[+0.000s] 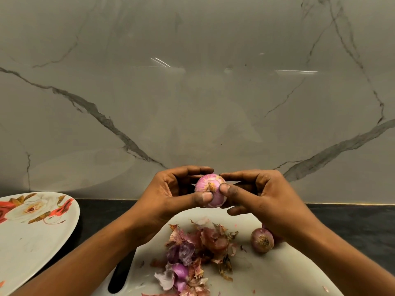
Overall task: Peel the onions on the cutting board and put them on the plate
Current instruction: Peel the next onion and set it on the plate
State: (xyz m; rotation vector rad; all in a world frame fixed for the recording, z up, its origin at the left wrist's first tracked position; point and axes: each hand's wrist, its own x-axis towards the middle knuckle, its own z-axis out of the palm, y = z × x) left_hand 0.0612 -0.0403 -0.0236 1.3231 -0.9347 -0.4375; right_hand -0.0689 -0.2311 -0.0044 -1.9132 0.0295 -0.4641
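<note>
The left hand [171, 194] and the right hand [264, 195] grasp 1 onion [208, 188] between them, raised above the far edge of the cutting board [267, 276]. Both thumbs press on its near face beside the dry root tuft, and the curled fingers wrap round its far side. The onion is pink and pale, with most of its outer skin off. Below the hands, a heap of purple and brown peels [192, 253] lies in the middle of the white board. Right of the heap, just beside the right wrist, 1 unpeeled onion [261, 240] rests on the board. The board sits on a dark bench [352, 223]. At the left, a flower-patterned plate [32, 253] lies on the bench, apart from the board. A veined marble wall [192, 92] rises behind.
</note>
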